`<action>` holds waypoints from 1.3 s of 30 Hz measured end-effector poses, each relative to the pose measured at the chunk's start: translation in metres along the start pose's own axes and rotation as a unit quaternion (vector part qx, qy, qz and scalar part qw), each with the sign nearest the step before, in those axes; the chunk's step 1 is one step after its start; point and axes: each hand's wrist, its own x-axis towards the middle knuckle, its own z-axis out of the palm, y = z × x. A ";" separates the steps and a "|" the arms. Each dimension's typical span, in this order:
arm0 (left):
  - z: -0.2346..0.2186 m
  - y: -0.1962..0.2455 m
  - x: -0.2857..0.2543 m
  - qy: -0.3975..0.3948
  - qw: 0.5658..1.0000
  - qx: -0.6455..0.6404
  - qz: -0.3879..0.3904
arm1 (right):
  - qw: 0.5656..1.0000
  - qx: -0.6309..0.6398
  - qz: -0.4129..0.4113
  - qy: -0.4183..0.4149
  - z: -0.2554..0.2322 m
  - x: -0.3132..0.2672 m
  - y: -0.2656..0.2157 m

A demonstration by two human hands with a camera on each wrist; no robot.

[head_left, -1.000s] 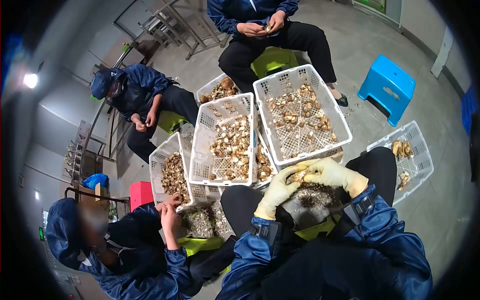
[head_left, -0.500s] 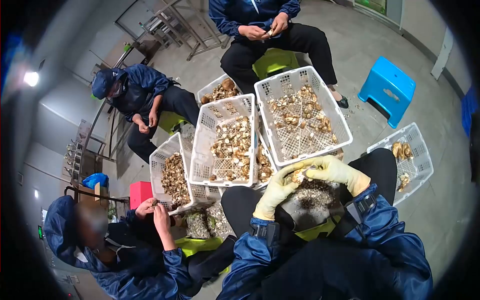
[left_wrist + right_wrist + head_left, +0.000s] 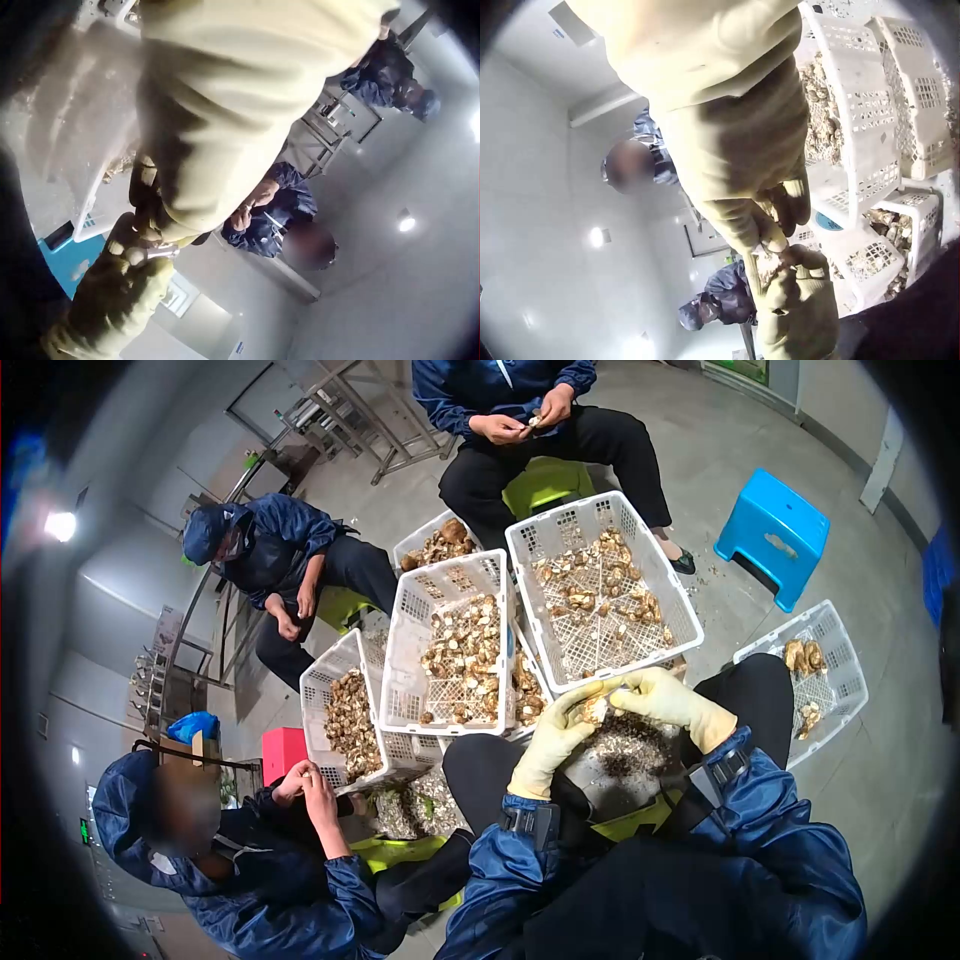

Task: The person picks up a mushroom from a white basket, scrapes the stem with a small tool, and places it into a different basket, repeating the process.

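Observation:
In the head view my gloved left hand [image 3: 553, 748] curls its fingers round a pale brown mushroom piece [image 3: 594, 710]. My gloved right hand [image 3: 675, 707] meets it from the other side, thumb and fingers bent at the piece. Both hands are above a heap of dark and pale crumbs [image 3: 632, 752] at my lap. The right wrist view shows the whitish piece [image 3: 767, 265] pinched between the fingertips of both gloves. A small metallic-looking thing [image 3: 157, 253] shows at the right glove's fingers in the left wrist view; what it is I cannot tell.
White crates [image 3: 443, 726] with mushrooms stand before me, one large crate [image 3: 613, 676] just beyond my hands. Another crate [image 3: 842, 725] is at the right, below a blue stool [image 3: 775, 530]. Several people in blue jackets sit around, one [image 3: 270, 900] close at my left.
Both my hands stay together at the piece, with small shifts of the fingers. The person at my left has raised their hands from the crate's edge and drawn them back.

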 end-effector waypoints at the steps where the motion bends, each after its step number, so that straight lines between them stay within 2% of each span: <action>1: -0.002 -0.002 0.000 0.001 1.000 -0.001 0.013 | 1.000 0.021 -0.006 -0.004 0.000 0.000 -0.001; 3: -0.004 -0.005 0.002 0.004 0.999 -0.004 0.039 | 0.998 0.062 -0.018 -0.015 0.000 0.001 -0.002; 4: -0.005 -0.005 0.003 0.000 0.999 -0.019 0.033 | 1.000 -0.006 -0.014 0.000 0.000 0.001 -0.001; 7: -0.005 -0.003 0.002 0.025 1.000 0.011 0.014 | 0.998 -0.057 -0.038 0.000 0.006 -0.003 -0.004; 8: -0.005 -0.003 0.001 0.025 1.000 0.000 0.008 | 0.999 -0.019 -0.049 -0.002 0.008 -0.003 -0.003; 11: -0.004 -0.005 0.003 -0.001 0.999 -0.026 0.032 | 0.998 -0.062 -0.008 -0.010 -0.004 0.002 -0.002; 15: -0.004 -0.002 0.004 0.009 0.999 -0.048 0.017 | 0.999 0.043 -0.024 -0.010 0.004 0.000 -0.005; 16: -0.007 -0.002 0.005 0.007 0.999 -0.044 0.004 | 0.999 -0.035 -0.028 -0.003 0.007 -0.003 -0.011; 19: -0.006 -0.002 0.004 0.005 0.999 -0.046 0.006 | 1.000 -0.005 -0.018 -0.004 0.007 -0.003 -0.009; 21: -0.003 -0.002 0.004 -0.017 0.996 -0.092 0.012 | 1.000 0.006 0.024 0.000 0.002 -0.003 -0.020; 23: -0.001 -0.001 0.005 -0.025 0.993 -0.112 0.019 | 1.000 0.022 0.016 0.011 -0.003 0.003 0.002; 26: -0.001 0.001 0.005 -0.017 0.993 -0.114 0.027 | 0.999 0.033 -0.034 -0.012 0.008 -0.004 -0.011; 29: -0.004 -0.004 0.003 0.001 0.993 -0.117 0.010 | 0.993 -0.084 -0.078 0.016 0.009 -0.002 0.001; 32: -0.001 -0.003 -0.001 -0.020 0.987 -0.159 0.017 | 0.999 0.002 0.014 0.032 -0.006 0.010 0.015; 33: 0.000 -0.002 -0.002 -0.022 0.984 -0.176 0.018 | 0.999 0.030 0.017 0.039 -0.004 0.008 0.009; 35: -0.005 -0.014 -0.004 0.003 0.988 -0.152 0.028 | 0.995 0.086 0.024 0.051 0.003 0.003 -0.006; 37: -0.008 -0.020 -0.001 0.012 0.987 -0.161 0.030 | 0.994 0.103 0.006 0.048 0.002 0.010 0.010; 39: -0.005 -0.020 -0.002 0.031 0.997 0.021 0.071 | 0.992 0.115 -0.004 0.056 0.002 0.013 0.016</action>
